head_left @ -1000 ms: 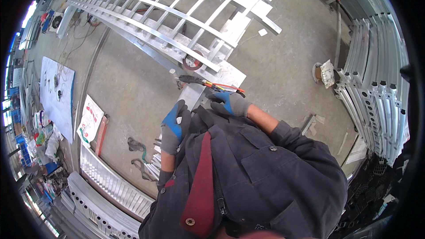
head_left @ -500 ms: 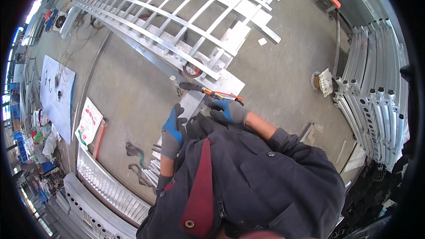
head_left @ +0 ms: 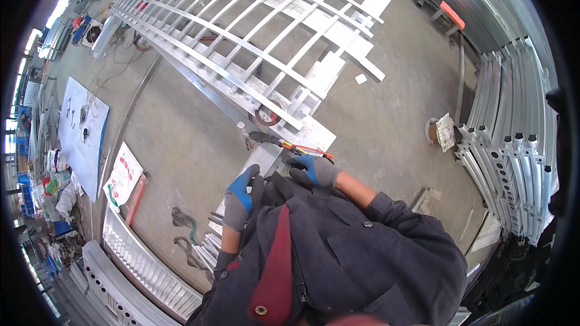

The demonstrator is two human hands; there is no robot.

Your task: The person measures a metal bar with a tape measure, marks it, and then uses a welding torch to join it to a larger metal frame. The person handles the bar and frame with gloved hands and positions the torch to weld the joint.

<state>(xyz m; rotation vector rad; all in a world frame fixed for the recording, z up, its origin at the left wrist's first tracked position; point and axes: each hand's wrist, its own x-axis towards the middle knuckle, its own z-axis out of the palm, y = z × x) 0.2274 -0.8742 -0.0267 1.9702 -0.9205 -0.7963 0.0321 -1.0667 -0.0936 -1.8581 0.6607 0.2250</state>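
My left hand [head_left: 243, 198], in a grey and blue work glove, is beside the front of my dark jacket [head_left: 338, 229]. Its fingers are bent but apart, and I see nothing between them. On the other side of the jacket's upper folds is my right hand [head_left: 315, 171], in a matching glove. Its loosely bent fingers point left and also look apart; the fabric partly hides their tips. Just beyond both hands, a black-handled tool with red and yellow cables [head_left: 281, 141] lies across a metal piece [head_left: 266, 156].
A long slatted aluminium frame [head_left: 241, 42] rests on supports ahead, with a dark red disc [head_left: 268, 113] near its close corner. Stacked metal rails [head_left: 513, 145] stand at right. A blue-white board [head_left: 81, 133], a printed white sack [head_left: 122, 176] and a slatted panel [head_left: 145, 259] are at left.
My view has tipped, so the frame and floor items appear slightly lower. My left hand's fingers have curled in a little toward the jacket; the right hand has barely moved.
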